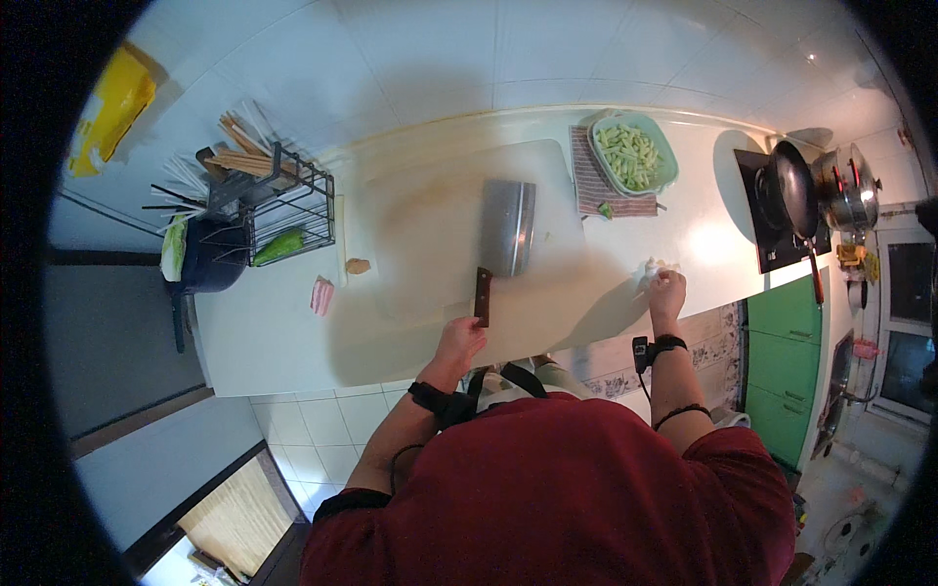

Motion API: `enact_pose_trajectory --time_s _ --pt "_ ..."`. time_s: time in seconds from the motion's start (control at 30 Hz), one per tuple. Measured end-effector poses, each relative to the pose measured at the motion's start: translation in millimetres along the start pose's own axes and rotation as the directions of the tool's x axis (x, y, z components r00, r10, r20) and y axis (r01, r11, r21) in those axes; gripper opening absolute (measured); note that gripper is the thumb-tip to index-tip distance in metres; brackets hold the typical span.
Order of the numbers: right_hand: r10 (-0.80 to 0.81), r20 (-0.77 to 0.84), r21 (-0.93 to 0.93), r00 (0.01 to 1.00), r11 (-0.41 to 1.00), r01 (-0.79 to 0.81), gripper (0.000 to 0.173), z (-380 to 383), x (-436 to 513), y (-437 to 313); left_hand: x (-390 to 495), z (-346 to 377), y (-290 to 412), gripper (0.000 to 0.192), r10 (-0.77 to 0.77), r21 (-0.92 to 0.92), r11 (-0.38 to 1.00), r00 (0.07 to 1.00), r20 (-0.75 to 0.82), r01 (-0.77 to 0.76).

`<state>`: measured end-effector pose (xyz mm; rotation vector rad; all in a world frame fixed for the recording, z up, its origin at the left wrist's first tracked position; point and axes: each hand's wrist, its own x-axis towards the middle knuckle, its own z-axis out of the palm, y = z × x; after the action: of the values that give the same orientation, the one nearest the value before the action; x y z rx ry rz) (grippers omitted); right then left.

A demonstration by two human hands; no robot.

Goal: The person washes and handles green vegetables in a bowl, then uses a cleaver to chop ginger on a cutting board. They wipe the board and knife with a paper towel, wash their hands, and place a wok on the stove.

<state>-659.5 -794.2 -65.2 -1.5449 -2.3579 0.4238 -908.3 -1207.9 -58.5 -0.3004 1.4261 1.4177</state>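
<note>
A Chinese cleaver (507, 228) lies on the pale cutting board (440, 190), its wooden handle pointing towards me. My left hand (462, 340) is at the handle's end, fingers curled; whether it grips the handle is unclear. My right hand (667, 291) rests at the counter's right part, fingers closed on a crumpled white tissue or cloth (657, 269). Left of the board lie a small brown piece, perhaps ginger (357, 266), and a piece of streaky pork (321, 296). A light green basket (669, 165) of cut green vegetable pieces (626, 155) stands on a striped cloth (592, 192).
At the left stand a black wire rack (333, 212) with chopsticks and a green pepper (278, 246), and a dark blue pot (216, 256) holding leafy greens. A black wok (793, 190) sits on the hob (773, 253) at the right, beside a steel pot (850, 194).
</note>
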Motion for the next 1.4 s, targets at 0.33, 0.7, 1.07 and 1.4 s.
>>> enact_pose_trajectory --time_s 0.33,0.7,1.07,1.4 --pt "-0.107 -0.054 0.266 0.993 0.957 0.118 0.016 3.7 -3.5 28.8 -33.5 43.4 77.0 0.025 -0.114 -0.427 0.902 0.99 -0.08 0.069" --pt "-0.275 0.001 0.685 0.961 0.701 0.2 0.028 -30.8 3.2 -100.9 -12.4 80.6 114.4 0.038 -0.26 -0.273 0.912 0.945 0.196 0.308" --pt "-0.928 -0.111 0.579 0.356 0.231 0.782 0.05 -52.8 -75.5 -277.1 -116.5 101.6 121.9 0.017 0.156 0.179 0.968 0.981 0.118 -0.176" --pt "-0.951 -0.266 0.512 0.155 -0.003 0.859 0.046 -84.3 -29.5 -256.4 -177.0 88.1 120.4 0.023 0.195 0.135 0.964 0.953 0.232 -0.23"
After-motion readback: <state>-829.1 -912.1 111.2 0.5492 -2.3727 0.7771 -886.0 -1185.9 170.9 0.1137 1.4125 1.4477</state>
